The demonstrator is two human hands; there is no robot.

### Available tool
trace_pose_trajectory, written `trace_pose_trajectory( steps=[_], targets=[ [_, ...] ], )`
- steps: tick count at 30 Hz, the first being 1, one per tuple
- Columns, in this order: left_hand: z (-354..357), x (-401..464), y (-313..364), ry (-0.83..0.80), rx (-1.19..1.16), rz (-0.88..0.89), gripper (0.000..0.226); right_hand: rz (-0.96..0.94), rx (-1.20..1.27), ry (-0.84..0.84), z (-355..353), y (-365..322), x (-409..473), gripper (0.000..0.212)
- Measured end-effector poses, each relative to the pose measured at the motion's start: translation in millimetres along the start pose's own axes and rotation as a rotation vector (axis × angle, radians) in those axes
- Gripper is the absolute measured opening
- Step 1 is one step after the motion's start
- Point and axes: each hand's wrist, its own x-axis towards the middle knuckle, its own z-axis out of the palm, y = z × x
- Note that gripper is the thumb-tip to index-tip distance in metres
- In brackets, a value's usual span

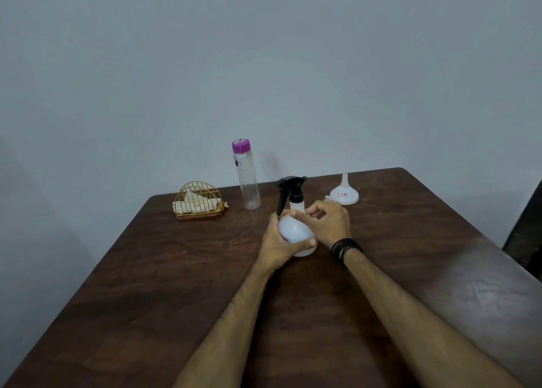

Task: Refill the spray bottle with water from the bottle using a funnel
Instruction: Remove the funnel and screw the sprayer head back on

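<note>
A white spray bottle (294, 229) with a black trigger head stands upright on the brown table (146, 285), near the middle. My left hand (277, 242) wraps around its round body, thumb across the front. My right hand (330, 222) hovers just right of the bottle's neck, fingers curled and apart, holding nothing. A tall clear water bottle (248, 179) with a purple cap stands behind and to the left, cap on. A white funnel (344, 194) lies mouth down on the table at the back right, spout pointing up.
A gold wire holder (199, 201) with a pale cloth inside sits at the back left. A grey wall rises right behind the table. A dark object (528, 235) stands beyond the table's right edge.
</note>
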Motion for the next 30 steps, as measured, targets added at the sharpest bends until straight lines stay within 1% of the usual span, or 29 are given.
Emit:
trace_pose_trajectory(
  steps=[2,3,4,6,8,9,11,13,14,16,19,21,23,25,28,30],
  targets=[
    [-6,-1,2,-0.051,-0.060,-0.045,0.097,-0.005,0.069,-0.162,-9,-5,4,0.039],
    [-9,-2,4,-0.087,-0.088,-0.066,0.097,0.006,0.139,-0.273,-13,-8,6,0.043],
    [-12,-3,6,-0.128,-0.106,-0.078,0.097,0.019,0.220,-0.392,-17,-9,9,0.054],
    [-17,-5,11,-0.233,-0.142,-0.078,0.094,0.050,0.353,-0.579,-18,-12,15,0.072],
    [-21,-10,16,-0.373,-0.201,-0.087,0.088,0.059,0.446,-0.719,-17,-19,20,0.079],
    [-21,-13,19,-0.449,-0.220,-0.094,0.084,0.043,0.491,-0.791,-16,-23,21,0.076],
    [-22,-18,23,-0.570,-0.226,-0.102,0.079,0.003,0.600,-0.954,-16,-35,19,0.060],
    [-24,-22,22,-0.612,-0.246,-0.127,0.082,0.039,0.687,-1.049,-16,-43,17,0.047],
    [-24,-23,20,-0.611,-0.265,-0.135,0.084,0.082,0.709,-1.049,-16,-45,16,0.042],
    [-21,-26,21,-0.550,-0.283,-0.129,0.083,0.180,0.722,-0.941,-14,-47,16,0.035],
    [-6,-32,29,-0.290,-0.229,-0.085,0.079,0.330,0.722,-0.682,-11,-51,18,0.023],
    [6,-36,29,-0.143,-0.237,-0.092,0.079,0.352,0.633,-0.612,-10,-54,20,0.024],
    [16,-40,31,-0.112,-0.249,-0.107,0.077,0.321,0.474,-0.637,-10,-57,22,0.035],
    [24,-45,33,-0.126,-0.253,-0.134,0.071,0.289,0.364,-0.706,-13,-58,23,0.046],
    [39,-58,40,-0.151,-0.307,-0.170,0.049,0.290,0.246,-0.849,-20,-55,24,0.047],
    [51,-67,44,-0.157,-0.361,-0.207,0.038,0.305,0.157,-0.925,-22,-52,23,0.049]
  ],
)
